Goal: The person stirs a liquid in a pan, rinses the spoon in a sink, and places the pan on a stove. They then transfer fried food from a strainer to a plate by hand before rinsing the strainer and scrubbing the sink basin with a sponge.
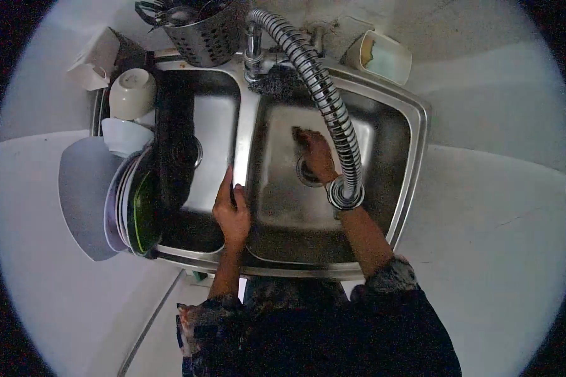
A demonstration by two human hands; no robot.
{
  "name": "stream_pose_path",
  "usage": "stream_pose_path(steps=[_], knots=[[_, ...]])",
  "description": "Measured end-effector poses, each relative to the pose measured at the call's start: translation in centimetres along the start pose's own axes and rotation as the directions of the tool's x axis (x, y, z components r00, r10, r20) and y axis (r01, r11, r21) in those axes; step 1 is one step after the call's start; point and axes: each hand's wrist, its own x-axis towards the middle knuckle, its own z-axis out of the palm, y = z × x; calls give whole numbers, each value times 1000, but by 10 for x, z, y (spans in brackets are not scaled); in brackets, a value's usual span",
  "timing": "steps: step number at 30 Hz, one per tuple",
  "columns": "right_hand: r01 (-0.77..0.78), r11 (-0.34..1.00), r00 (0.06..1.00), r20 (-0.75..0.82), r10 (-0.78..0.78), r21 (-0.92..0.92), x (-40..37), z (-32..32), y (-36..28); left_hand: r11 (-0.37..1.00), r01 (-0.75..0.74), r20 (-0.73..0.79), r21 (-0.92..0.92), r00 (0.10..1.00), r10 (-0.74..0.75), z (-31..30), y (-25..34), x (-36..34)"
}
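Note:
My right hand [319, 158] reaches down into the right sink basin [283, 232], just above the drain [308, 173]. Its fingers close on a small dark pad [298, 134] pressed near the basin floor; the exact kind is hard to make out. My left hand [231, 217] rests at the steel divider [250, 119] between the two basins, index finger stretched forward and thumb apart. A dark strip shows between thumb and finger, perhaps only shadow. Over my right wrist hangs the spray head [346, 193] of the coiled spring faucet [324, 88]. No running water is visible.
Left of the left basin [217, 119] stand upright plates [124, 204], a green dish [146, 210], a grey board [85, 195], a white bowl [127, 135] and a cream cup [132, 94]. Behind are a utensil holder [204, 41], a black mesh scrubber [280, 81] and a white container [390, 60].

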Motion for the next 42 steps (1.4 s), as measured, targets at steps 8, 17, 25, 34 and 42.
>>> stream_pose_path(steps=[8,17,25,34,42], knots=[[263,962,907,359,-219,-78,-125,92,60,1000,29,24,-9,999,-29,3,-7,-2],[211,794,721,-639,267,570,116,32,46,999,36,24,-8,999,-36,4,-6,-2],[348,933,815,-519,-256,86,68,106,-11,998,44,-6,-48,999,-44,5,2,0],[293,787,950,-262,-173,543,-58,12,-92,948,236,-10,-212,970,-243,0,-8,-1],[209,936,971,58,-234,283,-66,51,-121,505,293,-34,-812,840,-542,-22,-34,2]])
